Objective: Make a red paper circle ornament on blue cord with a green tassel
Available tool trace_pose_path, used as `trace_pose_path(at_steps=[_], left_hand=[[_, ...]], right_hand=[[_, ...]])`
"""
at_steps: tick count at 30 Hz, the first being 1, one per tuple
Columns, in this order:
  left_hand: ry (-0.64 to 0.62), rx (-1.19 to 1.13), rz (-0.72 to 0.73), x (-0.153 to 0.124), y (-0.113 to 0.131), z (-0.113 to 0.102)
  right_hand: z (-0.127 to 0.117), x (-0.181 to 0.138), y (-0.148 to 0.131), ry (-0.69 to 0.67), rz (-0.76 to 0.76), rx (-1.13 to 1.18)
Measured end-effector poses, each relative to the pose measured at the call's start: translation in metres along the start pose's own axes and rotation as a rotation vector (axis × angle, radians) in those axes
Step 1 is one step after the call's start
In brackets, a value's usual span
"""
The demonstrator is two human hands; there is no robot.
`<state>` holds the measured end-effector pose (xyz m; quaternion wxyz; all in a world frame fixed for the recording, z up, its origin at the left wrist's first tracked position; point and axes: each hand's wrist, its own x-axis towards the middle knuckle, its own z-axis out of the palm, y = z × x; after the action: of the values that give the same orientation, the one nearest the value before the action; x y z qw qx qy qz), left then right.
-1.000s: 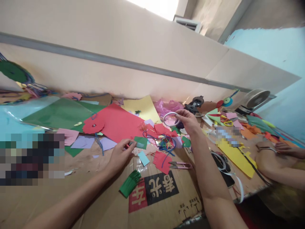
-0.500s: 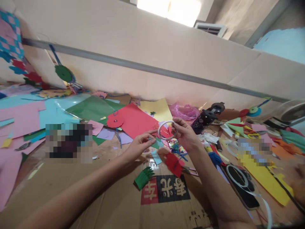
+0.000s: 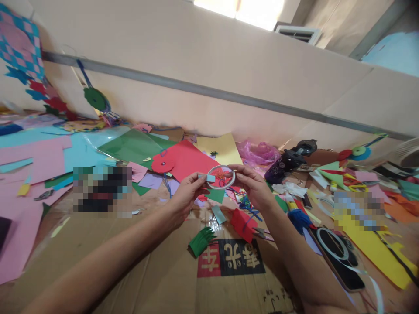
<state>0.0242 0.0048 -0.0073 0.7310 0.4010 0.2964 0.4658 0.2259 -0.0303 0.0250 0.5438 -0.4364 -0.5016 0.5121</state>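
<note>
My right hand [image 3: 250,185] pinches a thin white ring of tape [image 3: 221,177] and holds it up above the cardboard. My left hand [image 3: 187,192] meets the ring at its left side, fingers pinched on a small light-blue paper piece [image 3: 210,178] that touches the ring. A green paper scrap [image 3: 216,195] hangs just below them. Under the hands lie a fringed green paper strip [image 3: 202,240], a red paper piece [image 3: 242,224] and a light-blue slip [image 3: 218,214].
Coloured paper sheets cover the cardboard floor [image 3: 153,270]: a red sheet [image 3: 188,161], a green sheet [image 3: 135,146], a yellow sheet [image 3: 221,149], pink sheets [image 3: 39,159]. Small scissors [image 3: 263,234], a black tool [image 3: 288,160], a phone with another tape ring [image 3: 337,253] and a fan [image 3: 406,155] lie right.
My right hand brought the tape ring from the far right toward the middle. My left hand lifted off the cardboard with the blue piece and met the ring. The view swung left.
</note>
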Motion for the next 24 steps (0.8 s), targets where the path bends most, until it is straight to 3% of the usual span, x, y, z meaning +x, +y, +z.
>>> trace_pose_path(at_steps=[5, 11, 17, 24], left_hand=[[0.024, -0.067, -0.045, 0.003, -0.001, -0.002], [-0.017, -0.036, -0.037, 0.004, -0.003, -0.007], [0.053, 0.015, 0.033, 0.01, -0.004, -0.013], [0.063, 0.212, 0.064, 0.007, 0.001, -0.012]], right_hand=[[-0.001, 0.0, 0.001, -0.033, -0.116, -0.206], [-0.013, 0.006, 0.005, 0.156, -0.276, -0.449], [-0.019, 0.011, 0.006, 0.156, -0.088, -0.208], [-0.019, 0.013, 0.01, 0.153, -0.021, -0.112]])
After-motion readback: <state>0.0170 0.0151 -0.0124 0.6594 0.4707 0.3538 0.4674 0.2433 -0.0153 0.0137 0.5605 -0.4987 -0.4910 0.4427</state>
